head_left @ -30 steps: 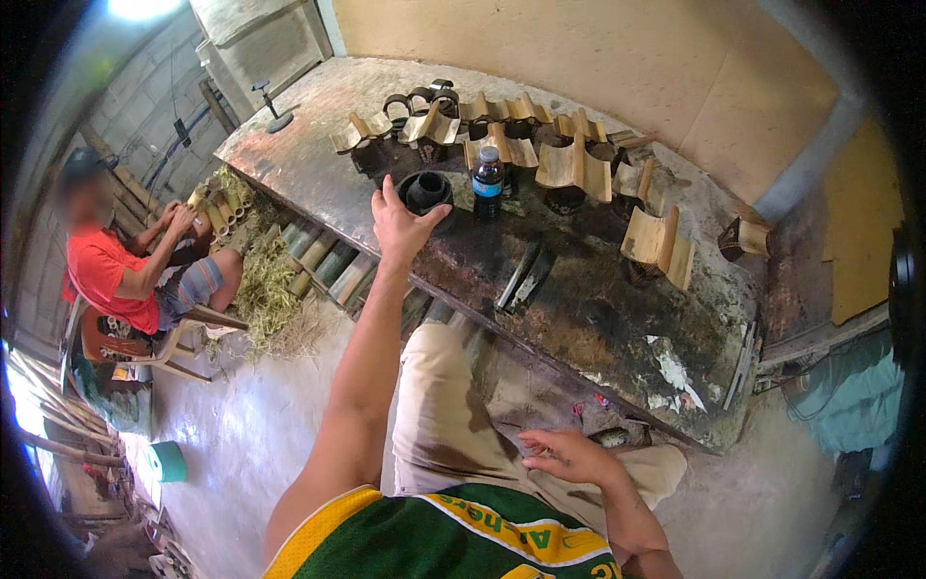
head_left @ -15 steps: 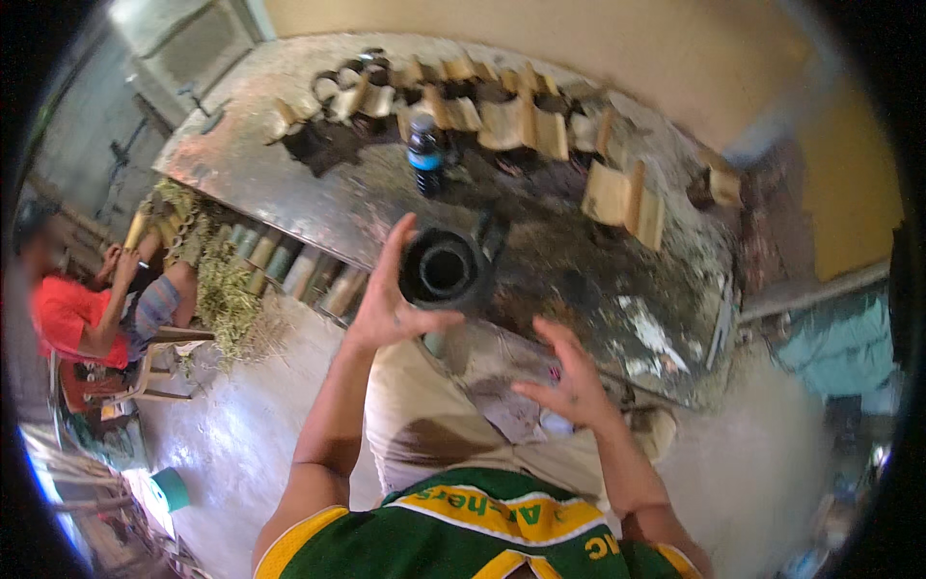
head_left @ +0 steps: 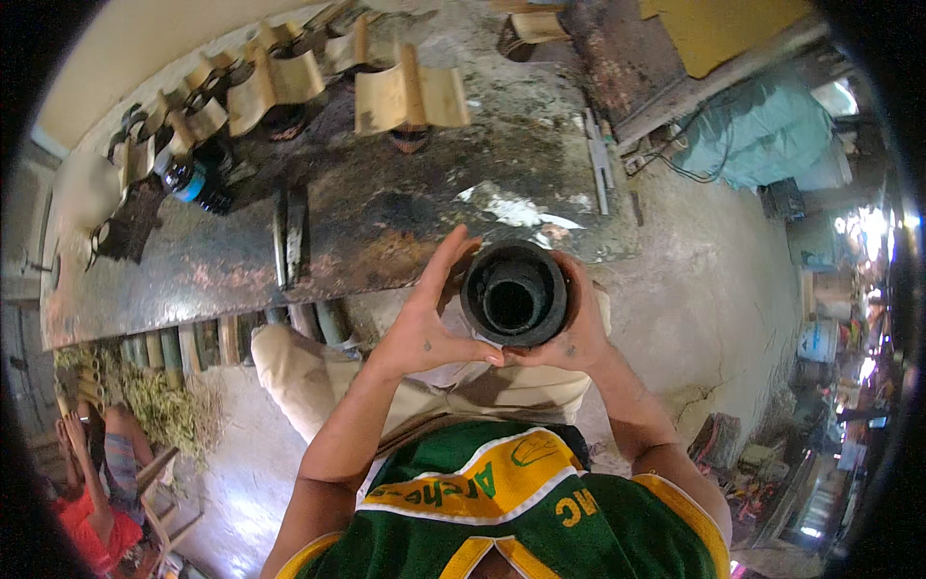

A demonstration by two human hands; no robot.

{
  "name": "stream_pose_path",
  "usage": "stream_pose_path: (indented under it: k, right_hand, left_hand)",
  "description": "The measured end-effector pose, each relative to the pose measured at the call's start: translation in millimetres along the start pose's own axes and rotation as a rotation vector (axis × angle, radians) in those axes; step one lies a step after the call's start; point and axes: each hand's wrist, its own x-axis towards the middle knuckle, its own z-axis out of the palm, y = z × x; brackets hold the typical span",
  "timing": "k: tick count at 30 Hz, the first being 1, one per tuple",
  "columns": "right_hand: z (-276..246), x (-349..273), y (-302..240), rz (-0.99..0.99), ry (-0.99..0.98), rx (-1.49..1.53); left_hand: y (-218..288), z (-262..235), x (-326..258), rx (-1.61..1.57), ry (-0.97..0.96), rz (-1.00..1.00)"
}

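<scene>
A black, round cup-like cylinder (head_left: 514, 292), with a narrower ring visible inside its mouth, is in front of my body near the bench's front edge. My right hand (head_left: 582, 314) wraps its right side, its thumb below the near rim. On the other side, my left hand (head_left: 424, 328) curves in a wide C with thumb and fingers apart. A gap shows between its palm and the cylinder. Its thumb tip comes close to the near rim; whether its fingertips touch the far-left side I cannot tell.
Split bamboo pieces (head_left: 410, 96) stand along the back of the dark-stained bench (head_left: 386, 222), beside a dark bottle (head_left: 193, 181) with a blue label. Two dark strips (head_left: 289, 236) and a metal bar (head_left: 598, 164) lie on it. A person in red (head_left: 96, 521) sits at lower left.
My view has swung right. The black cylinder, gripped by my left hand before, has moved right and is now in my right hand, which was free and spread. My left palm has come away from it.
</scene>
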Motion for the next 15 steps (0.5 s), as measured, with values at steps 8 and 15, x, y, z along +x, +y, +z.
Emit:
stream_pose_path:
  k: [8,15]
  right_hand:
    - [-46.8,11.5,19.7,-0.067,0.178,-0.143]
    - [-96.3,14.4,21.8,-0.164,0.316,-0.487]
  left_hand:
    - [-2.0,20.3,25.1,-0.212,0.023,0.069]
    - [-14.4,20.4,12.1,-0.341,0.061,-0.063]
